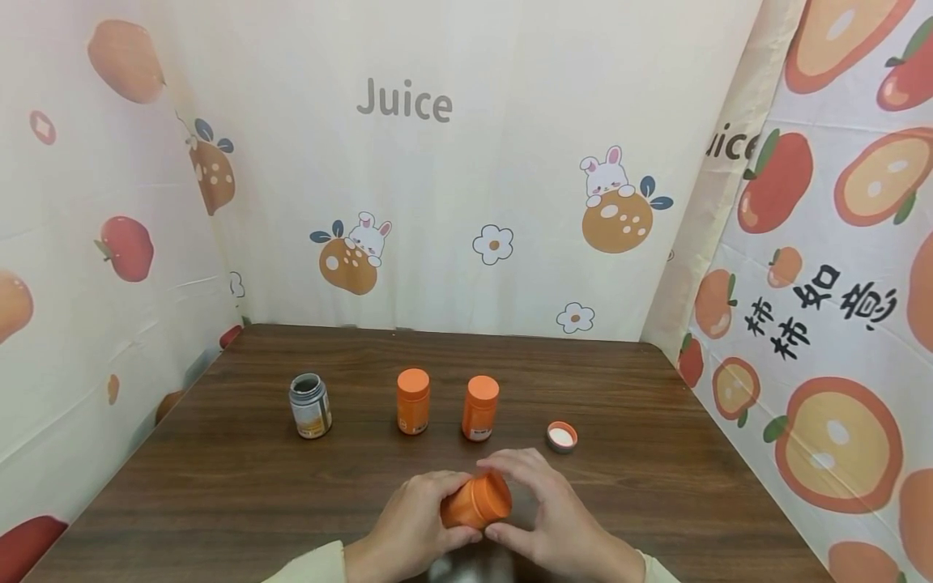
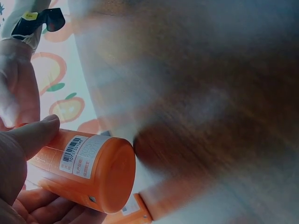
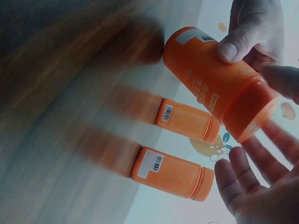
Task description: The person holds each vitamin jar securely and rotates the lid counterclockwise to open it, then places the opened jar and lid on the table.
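Note:
An orange bottle with its orange lid on is tilted above the table's near side, the lid toward the right. My left hand grips its body, the thumb laid along the side and fingers beneath. Around the lid my right hand has its thumb and fingers spread, the fingers fairly straight; whether any fingertip touches the lid is hard to tell. A barcode label shows near the bottle's base in the left wrist view.
Two more lidded orange bottles, one on the left and one on the right, stand beyond my hands. A lidless grey bottle stands farther left. An upturned lid lies at the right on the brown table.

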A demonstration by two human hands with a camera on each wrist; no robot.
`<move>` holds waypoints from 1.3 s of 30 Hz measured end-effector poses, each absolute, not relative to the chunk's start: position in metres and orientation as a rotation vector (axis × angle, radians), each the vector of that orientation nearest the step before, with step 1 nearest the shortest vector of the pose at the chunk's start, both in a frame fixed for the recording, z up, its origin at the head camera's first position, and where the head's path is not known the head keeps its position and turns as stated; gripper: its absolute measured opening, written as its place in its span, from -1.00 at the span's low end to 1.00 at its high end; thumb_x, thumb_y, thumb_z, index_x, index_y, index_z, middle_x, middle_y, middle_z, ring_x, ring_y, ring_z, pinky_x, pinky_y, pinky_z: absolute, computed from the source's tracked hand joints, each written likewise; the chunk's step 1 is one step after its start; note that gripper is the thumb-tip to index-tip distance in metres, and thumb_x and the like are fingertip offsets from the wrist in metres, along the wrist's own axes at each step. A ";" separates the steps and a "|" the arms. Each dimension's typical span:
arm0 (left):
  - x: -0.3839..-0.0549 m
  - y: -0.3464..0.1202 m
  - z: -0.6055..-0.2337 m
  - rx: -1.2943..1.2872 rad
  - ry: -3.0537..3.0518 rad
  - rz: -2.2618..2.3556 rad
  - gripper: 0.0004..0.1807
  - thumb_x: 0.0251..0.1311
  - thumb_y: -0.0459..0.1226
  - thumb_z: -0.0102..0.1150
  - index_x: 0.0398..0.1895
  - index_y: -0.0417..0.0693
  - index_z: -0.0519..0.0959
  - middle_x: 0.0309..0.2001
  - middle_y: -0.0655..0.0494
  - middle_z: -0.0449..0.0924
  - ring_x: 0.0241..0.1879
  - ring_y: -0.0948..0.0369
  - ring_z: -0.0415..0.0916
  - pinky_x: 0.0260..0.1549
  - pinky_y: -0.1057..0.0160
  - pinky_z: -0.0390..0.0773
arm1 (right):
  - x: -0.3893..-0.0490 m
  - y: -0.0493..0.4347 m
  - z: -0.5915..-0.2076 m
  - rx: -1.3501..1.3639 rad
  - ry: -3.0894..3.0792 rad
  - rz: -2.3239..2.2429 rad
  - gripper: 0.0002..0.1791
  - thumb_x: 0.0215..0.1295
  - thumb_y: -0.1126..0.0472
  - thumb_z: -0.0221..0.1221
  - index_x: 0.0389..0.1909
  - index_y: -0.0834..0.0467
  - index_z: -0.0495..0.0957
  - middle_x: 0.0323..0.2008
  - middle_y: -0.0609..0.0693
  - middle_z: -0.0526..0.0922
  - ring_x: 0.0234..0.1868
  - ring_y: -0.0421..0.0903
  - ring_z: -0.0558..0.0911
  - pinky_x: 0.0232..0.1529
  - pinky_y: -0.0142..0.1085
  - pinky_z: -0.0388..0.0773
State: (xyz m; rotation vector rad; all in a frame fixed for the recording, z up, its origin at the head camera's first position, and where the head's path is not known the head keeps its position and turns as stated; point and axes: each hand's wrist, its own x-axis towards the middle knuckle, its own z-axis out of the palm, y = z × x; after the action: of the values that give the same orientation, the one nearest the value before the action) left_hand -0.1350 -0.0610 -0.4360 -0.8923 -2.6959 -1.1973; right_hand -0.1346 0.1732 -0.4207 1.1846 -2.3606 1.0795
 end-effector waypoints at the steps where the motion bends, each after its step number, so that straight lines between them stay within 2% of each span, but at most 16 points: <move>1: -0.135 -0.061 -0.436 -0.889 -2.698 -1.195 -0.45 0.03 -0.07 0.60 0.11 0.03 0.67 -0.01 0.26 0.68 -0.20 0.45 0.52 -0.22 0.33 0.56 | -0.134 0.173 -0.421 1.156 -2.369 1.082 -0.23 0.09 0.14 0.56 0.34 -0.13 0.46 0.21 -0.19 0.56 0.18 -0.16 0.51 0.11 -0.21 0.55; 4: -0.134 -0.061 -0.436 -0.876 -2.708 -1.190 -0.44 0.02 -0.09 0.61 0.11 0.01 0.68 0.00 0.25 0.69 -0.20 0.44 0.51 -0.22 0.33 0.56 | -0.134 0.172 -0.421 1.066 -2.396 1.102 -0.31 0.14 -0.02 0.52 0.29 -0.17 0.49 0.15 -0.26 0.57 0.12 -0.14 0.55 0.04 -0.19 0.59; 7: -0.134 -0.060 -0.436 -0.865 -2.722 -1.198 -0.44 0.02 -0.10 0.61 0.12 0.00 0.67 0.02 0.24 0.68 -0.19 0.43 0.52 -0.22 0.33 0.56 | -0.134 0.170 -0.421 0.991 -2.413 1.097 -0.38 0.16 -0.09 0.49 0.24 -0.18 0.52 0.06 -0.31 0.59 0.01 -0.14 0.58 -0.08 -0.21 0.60; 13: -0.135 -0.060 -0.436 -0.857 -2.742 -1.214 -0.44 0.03 -0.09 0.60 0.14 0.01 0.67 0.04 0.25 0.68 -0.16 0.43 0.53 -0.17 0.30 0.58 | -0.134 0.167 -0.419 0.877 -2.443 1.057 -0.52 0.17 -0.13 0.47 0.09 -0.17 0.59 -0.20 -0.33 0.59 -0.20 -0.30 0.51 -0.23 -0.35 0.50; 17: -0.136 -0.060 -0.436 -0.860 -2.742 -1.220 -0.45 0.04 -0.10 0.60 0.13 0.02 0.68 0.04 0.25 0.68 -0.16 0.43 0.53 -0.17 0.30 0.58 | -0.134 0.166 -0.419 0.829 -2.480 1.053 -0.58 0.17 -0.15 0.47 0.00 -0.14 0.62 -0.28 -0.34 0.57 -0.27 -0.31 0.48 -0.26 -0.33 0.50; 21: -0.136 -0.060 -0.436 -0.858 -2.742 -1.227 -0.46 0.05 -0.10 0.59 0.12 0.03 0.68 0.04 0.25 0.68 -0.16 0.44 0.54 -0.17 0.31 0.59 | -0.135 0.166 -0.419 0.788 -2.521 1.050 -0.60 0.16 -0.17 0.46 -0.08 -0.10 0.65 -0.33 -0.33 0.56 -0.30 -0.32 0.47 -0.28 -0.34 0.50; 28: -0.137 -0.060 -0.437 -0.866 -2.728 -1.225 -0.47 0.03 -0.11 0.60 0.10 0.04 0.68 0.02 0.26 0.68 -0.15 0.44 0.54 -0.19 0.32 0.59 | -0.136 0.165 -0.418 0.749 -2.578 1.078 -0.65 0.15 -0.21 0.45 -0.17 -0.15 0.64 -0.36 -0.36 0.58 -0.32 -0.22 0.55 -0.29 -0.29 0.53; 39: -0.137 -0.061 -0.436 -0.846 -2.756 -1.214 -0.46 0.04 -0.08 0.59 0.12 0.06 0.68 0.03 0.27 0.68 -0.16 0.44 0.54 -0.17 0.30 0.58 | -0.137 0.167 -0.418 0.836 -2.547 1.026 -0.62 0.16 -0.18 0.46 -0.07 -0.14 0.65 -0.32 -0.36 0.56 -0.28 -0.34 0.46 -0.26 -0.36 0.49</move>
State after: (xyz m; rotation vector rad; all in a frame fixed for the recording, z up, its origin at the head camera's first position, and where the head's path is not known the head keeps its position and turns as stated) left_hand -0.1369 -0.0607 -0.4361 -0.8464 -2.7559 -1.2140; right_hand -0.1370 0.1674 -0.4181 0.8364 -2.5471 1.0258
